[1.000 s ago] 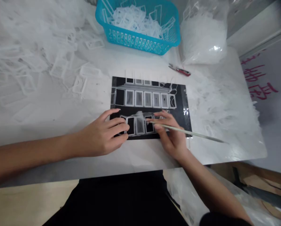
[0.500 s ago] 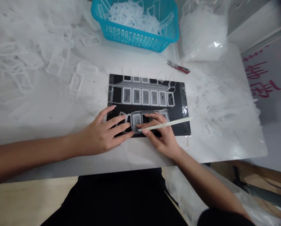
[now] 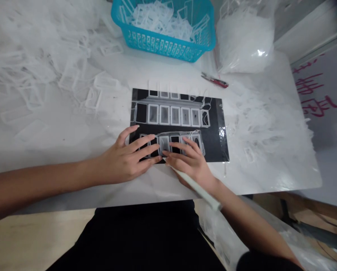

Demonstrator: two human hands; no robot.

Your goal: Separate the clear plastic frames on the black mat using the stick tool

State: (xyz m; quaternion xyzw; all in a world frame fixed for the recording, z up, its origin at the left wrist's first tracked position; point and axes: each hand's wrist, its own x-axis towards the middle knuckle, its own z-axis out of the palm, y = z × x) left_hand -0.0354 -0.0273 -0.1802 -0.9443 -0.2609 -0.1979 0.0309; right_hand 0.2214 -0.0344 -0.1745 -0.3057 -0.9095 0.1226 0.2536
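A black board (image 3: 217,150) lies on the table with rows of clear rectangular plastic frames (image 3: 175,115) across it. My left hand (image 3: 126,160) is open, its fingers spread flat over the left end of the lower row (image 3: 164,143) of frames. My right hand (image 3: 195,167) is closed on a long pale stick (image 3: 198,187) with a narrow tip, held between thumb and index finger. The tip is near the lower edge of that row, close to my left fingertips. Other right fingers rest on the frames, hiding part of the row.
A turquoise basket (image 3: 163,42) full of clear frames stands behind the board. Beside it sits a bulging clear plastic bag (image 3: 244,41). Red-handled snips (image 3: 216,80) lie in front of the bag. Loose frames (image 3: 69,71) are heaped at left, with small clear pieces (image 3: 258,131) at right.
The pale stick has swung round, its far end passing from the right toward me and down over my right wrist. My left hand has stayed nearly still on the row.
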